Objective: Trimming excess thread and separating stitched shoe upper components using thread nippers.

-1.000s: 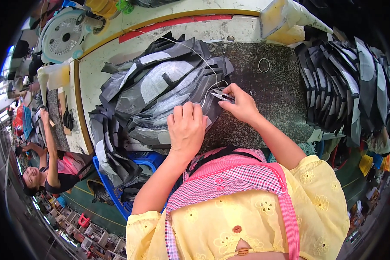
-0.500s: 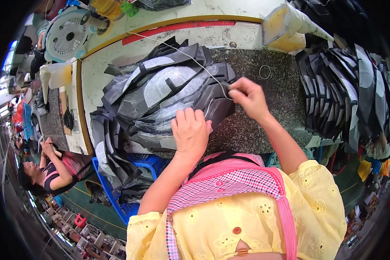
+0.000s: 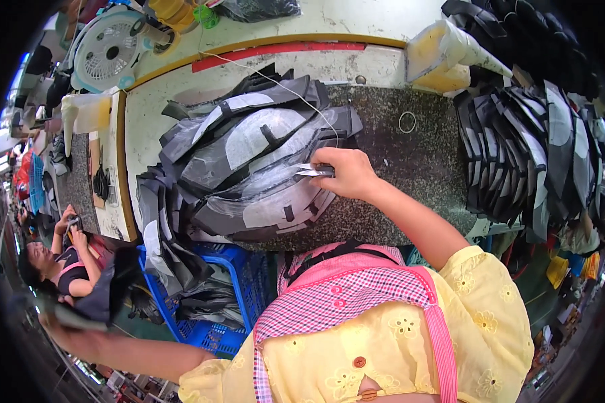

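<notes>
My right hand (image 3: pixel 351 172) is closed on a pair of small scissors (image 3: pixel 314 170), blades pointing left over a heap of dark grey padded panels (image 3: pixel 205 161) with pale patches. A thin white cord (image 3: pixel 269 75) comes down across the heap from the far edge and ends at the right hand; whether the fingers pinch it I cannot tell. Far out to the left, my left hand (image 3: pixel 55 328) is smeared by motion, with a dark grey panel (image 3: pixel 116 285) hanging from it. Its fingers are hard to make out.
Stacked dark panels (image 3: pixel 504 154) stand at the right. A blue basket (image 3: pixel 252 285) holding more panels is below the table edge. Farther off are a white fan (image 3: pixel 111 54), a yellowed container with a cone (image 3: pixel 437 57), a cord loop (image 3: pixel 407 122) and a seated person (image 3: pixel 74 269).
My left hand has left the heap and swung far left with a dark panel. The right hand has moved left and nearer, and scissors now show in it.
</notes>
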The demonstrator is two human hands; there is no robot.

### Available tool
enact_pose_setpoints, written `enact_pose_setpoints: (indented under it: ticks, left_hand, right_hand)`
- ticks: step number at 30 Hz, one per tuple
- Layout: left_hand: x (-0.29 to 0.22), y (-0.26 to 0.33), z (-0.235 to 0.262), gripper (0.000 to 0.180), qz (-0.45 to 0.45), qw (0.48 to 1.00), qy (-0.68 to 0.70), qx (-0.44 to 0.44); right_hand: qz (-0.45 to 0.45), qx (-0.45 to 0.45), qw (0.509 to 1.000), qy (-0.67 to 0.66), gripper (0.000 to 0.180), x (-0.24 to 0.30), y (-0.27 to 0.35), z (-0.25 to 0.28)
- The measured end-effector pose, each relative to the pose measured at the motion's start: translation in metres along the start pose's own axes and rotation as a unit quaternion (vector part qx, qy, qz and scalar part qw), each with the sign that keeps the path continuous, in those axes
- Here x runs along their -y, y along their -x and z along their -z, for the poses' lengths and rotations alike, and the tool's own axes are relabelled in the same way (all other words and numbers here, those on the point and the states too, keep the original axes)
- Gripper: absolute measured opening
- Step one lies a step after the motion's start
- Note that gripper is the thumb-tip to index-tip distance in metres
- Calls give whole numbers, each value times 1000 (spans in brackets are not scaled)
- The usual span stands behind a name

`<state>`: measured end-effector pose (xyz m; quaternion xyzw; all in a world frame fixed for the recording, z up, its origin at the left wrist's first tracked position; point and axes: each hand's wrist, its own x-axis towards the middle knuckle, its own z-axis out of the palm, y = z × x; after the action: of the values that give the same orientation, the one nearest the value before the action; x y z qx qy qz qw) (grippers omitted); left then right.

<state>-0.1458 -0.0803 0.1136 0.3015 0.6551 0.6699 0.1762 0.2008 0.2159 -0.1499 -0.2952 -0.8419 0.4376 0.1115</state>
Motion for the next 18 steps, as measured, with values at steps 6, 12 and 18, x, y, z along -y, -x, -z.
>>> enact_pose_setpoints:
  ticks: [6,12,18]
  left_hand:
    - [277,-8,153,39,310,743,-593,0]
    - [205,-8,12,35,-25,735,-661,-150]
    - [176,26,-207,19,18,950,-292,106]
  right_hand:
    - [-79,-250,958,-121,14,-28,-34,6]
    - [-92,-145,968,-185,9,-37,-40,42]
    - [-106,-169,973,-116,18,-75,-55,23]
